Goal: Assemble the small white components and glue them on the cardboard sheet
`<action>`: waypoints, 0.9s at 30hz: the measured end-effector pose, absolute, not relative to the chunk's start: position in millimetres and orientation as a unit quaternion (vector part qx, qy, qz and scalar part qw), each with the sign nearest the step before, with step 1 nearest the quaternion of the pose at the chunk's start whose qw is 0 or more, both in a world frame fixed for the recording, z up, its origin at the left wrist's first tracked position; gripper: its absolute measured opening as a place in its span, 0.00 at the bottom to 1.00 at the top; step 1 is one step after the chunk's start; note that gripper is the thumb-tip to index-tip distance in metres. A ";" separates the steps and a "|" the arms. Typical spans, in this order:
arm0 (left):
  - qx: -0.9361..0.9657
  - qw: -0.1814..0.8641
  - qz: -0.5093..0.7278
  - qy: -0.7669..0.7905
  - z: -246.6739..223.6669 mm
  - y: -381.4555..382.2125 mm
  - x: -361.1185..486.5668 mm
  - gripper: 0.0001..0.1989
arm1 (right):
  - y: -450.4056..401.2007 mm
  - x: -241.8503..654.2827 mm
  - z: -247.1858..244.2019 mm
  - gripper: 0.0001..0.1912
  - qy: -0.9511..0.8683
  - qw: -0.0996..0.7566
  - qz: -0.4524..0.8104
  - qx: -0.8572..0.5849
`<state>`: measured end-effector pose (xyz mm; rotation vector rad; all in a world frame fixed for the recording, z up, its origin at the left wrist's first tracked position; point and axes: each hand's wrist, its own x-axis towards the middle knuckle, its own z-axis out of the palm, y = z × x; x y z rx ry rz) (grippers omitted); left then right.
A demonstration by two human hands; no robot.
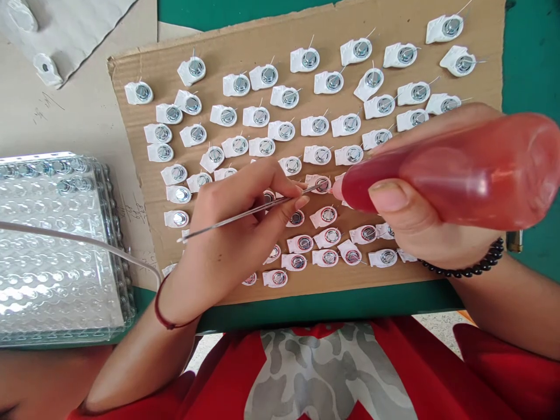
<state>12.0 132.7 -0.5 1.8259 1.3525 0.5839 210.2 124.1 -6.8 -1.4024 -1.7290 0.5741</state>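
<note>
Green bench (pixel 527 64) shows around a brown cardboard sheet (pixel 245 46) spread beneath both my hands. My left hand (pixel 227 251) is pinched, thumb against forefinger, on a thin metal tool (pixel 227 221); its tip reaches right, over a white piece with a round metal insert (pixel 321 184). My right hand (pixel 431 239) wraps a bottle of red liquid (pixel 472 169), thumb along its side, with the nozzle pointing left at that same piece; I cannot tell whether nozzle or tool touches it. Just below my fingers, more white pieces (pixel 301 244) show red around their inserts. Beyond my hands, rows of similar pieces (pixel 319 125) look plain silver in the middle, thin wires sticking out. Left of my left hand lies a clear plastic tray (pixel 56 336), crossed by a pale cable (pixel 79 235). Nearest my body is my red shirt (pixel 210 379).
</note>
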 end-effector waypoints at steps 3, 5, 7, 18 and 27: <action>0.720 0.382 0.227 0.534 -1.4 132.5 11.2 0.05 | 124.5 209.5 -6.9 0.11 -0.691 0.408 0.195 -0.564; 0.723 0.375 0.230 0.533 -1.8 132.4 11.1 0.06 | 124.7 209.0 -6.7 0.13 -0.683 0.407 0.186 -0.577; 0.723 0.373 0.235 0.531 -1.9 132.4 11.4 0.06 | 124.6 208.9 -6.5 0.15 -0.677 0.405 0.187 -0.585; 0.723 0.372 0.242 0.529 -2.1 131.8 11.9 0.07 | 123.5 210.0 -5.3 0.12 -0.686 0.392 0.193 -0.581; 0.729 0.368 0.241 0.524 -2.5 132.9 9.8 0.05 | 122.8 212.9 -4.3 0.13 -0.714 0.387 0.175 -0.556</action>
